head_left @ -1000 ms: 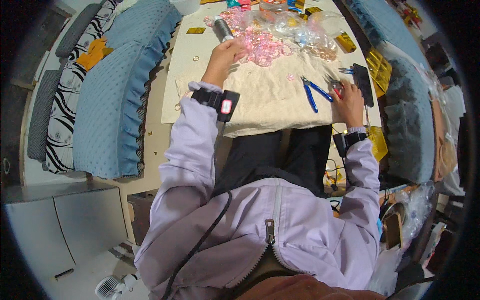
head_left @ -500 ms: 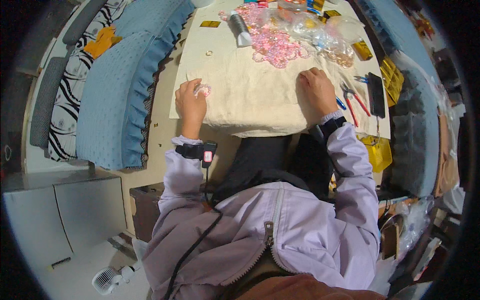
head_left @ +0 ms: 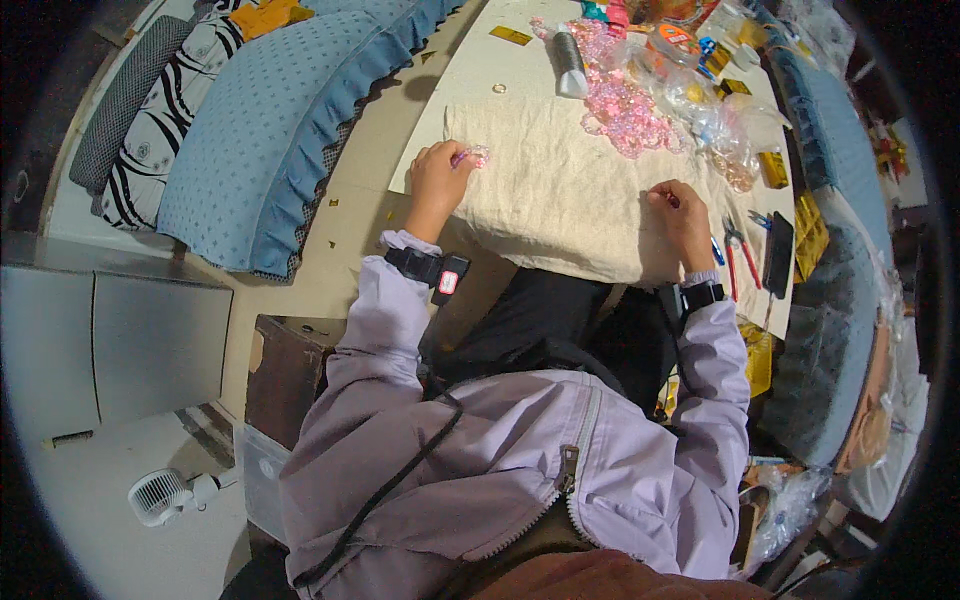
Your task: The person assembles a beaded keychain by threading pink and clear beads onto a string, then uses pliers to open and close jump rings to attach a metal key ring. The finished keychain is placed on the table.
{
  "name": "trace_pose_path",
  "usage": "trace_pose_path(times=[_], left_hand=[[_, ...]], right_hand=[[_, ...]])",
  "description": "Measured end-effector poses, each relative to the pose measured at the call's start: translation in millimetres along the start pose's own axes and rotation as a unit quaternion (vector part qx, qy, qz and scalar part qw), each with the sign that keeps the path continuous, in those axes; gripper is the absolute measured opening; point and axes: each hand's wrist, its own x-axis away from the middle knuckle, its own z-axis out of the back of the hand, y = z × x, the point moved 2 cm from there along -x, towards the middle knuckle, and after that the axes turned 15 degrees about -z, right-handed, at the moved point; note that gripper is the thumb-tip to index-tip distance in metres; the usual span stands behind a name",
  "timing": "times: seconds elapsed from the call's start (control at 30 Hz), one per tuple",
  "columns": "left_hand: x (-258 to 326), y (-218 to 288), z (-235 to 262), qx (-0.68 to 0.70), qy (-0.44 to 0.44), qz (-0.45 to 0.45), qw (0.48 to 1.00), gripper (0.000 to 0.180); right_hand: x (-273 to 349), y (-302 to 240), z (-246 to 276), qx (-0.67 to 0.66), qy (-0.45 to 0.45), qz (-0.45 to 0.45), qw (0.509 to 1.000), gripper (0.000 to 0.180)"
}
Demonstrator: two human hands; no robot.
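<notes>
At the left edge of the cream cloth, my left hand is closed, pinching a small ring-shaped piece of pink beads between thumb and fingers. My right hand is over the cloth's right side, its fingers curled in; whatever they hold, if anything, is too small to make out. Beyond the hands lies a heap of pink beads. A grey spool of thread rests beside it. Right of my right hand are red-handled pliers and a slim blue tool.
A dark phone lies at the table's right edge. Clear plastic bags and a small gold packet are at the far right. A small ring lies beyond the cloth. Blue-covered seats flank the table.
The view has turned, shifting the table to the right. My right hand's fingers, earlier resting on the cloth, are now curled up. My left hand still holds the beaded piece.
</notes>
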Motion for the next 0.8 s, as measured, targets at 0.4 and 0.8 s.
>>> trace_pose_path(times=[0.4,0.8], left_hand=[[-24,88,6,0.494,-0.170,0.115,0.845,0.025],[-4,144,-1,0.620,-0.279,0.082,0.729,0.031]], right_hand=[[35,-62,-23,-0.166,-0.101,0.025,0.981,0.029],[75,-69,-21,-0.320,-0.139,-0.045,0.936,0.016]])
